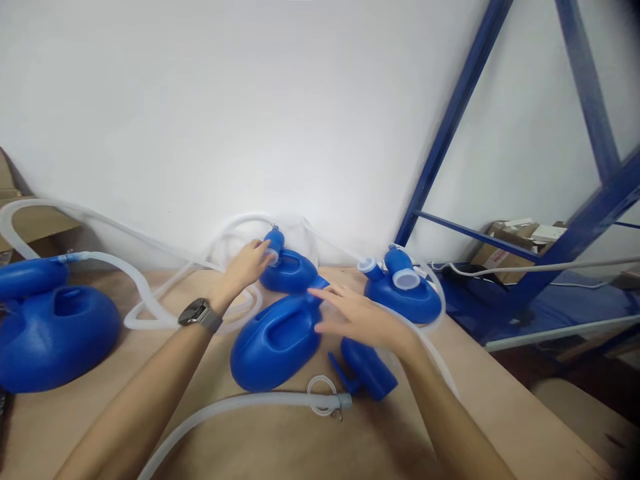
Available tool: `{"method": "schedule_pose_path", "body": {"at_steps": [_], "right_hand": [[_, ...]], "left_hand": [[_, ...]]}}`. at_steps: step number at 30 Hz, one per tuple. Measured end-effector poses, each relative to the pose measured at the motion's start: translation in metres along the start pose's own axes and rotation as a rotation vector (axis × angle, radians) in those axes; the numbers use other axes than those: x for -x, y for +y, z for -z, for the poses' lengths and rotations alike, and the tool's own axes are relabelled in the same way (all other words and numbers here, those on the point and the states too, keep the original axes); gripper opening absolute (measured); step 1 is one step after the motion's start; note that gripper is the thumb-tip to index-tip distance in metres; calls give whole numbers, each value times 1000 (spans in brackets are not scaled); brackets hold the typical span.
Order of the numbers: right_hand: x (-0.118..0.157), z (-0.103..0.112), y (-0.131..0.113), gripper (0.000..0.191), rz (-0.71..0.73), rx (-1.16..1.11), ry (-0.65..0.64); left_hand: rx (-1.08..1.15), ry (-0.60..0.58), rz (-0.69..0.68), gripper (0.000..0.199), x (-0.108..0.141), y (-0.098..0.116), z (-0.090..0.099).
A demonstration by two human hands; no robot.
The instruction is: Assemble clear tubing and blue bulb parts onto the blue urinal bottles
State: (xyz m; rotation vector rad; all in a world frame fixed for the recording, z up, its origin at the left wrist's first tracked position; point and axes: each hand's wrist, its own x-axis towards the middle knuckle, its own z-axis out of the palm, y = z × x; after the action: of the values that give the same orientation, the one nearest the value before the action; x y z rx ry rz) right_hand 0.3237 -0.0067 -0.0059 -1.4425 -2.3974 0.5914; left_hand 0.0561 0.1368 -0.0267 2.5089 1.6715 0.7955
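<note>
My left hand (247,265), with a watch on its wrist, has its fingers round the small blue part with a pale rim (275,241) on the rear blue container (293,270). Nearer to me lies another blue container (275,343) with a moulded handle. My right hand (353,313) is over its neck end, thumb and fingers apart; whether it touches the neck is unclear. Below that hand a loose blue tubular piece (370,370) rests on the table. In front are a clear hose end (280,399) and a thin clear ring (321,380).
At the left stands a large blue container (60,333) with a hose attached. Another blue container (410,300) sits at the right rear. Loose hoses (145,293) run along the wooden table (500,407) by the white wall. A blue metal frame (450,120) rises at the right.
</note>
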Motion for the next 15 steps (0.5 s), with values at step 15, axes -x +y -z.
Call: {"method": "schedule_pose_path", "body": {"at_steps": [15], "right_hand": [[-76,-9,-7,60,59,56,71]], "left_hand": [[13,43,-139,16,-7,-32,-13]]}}
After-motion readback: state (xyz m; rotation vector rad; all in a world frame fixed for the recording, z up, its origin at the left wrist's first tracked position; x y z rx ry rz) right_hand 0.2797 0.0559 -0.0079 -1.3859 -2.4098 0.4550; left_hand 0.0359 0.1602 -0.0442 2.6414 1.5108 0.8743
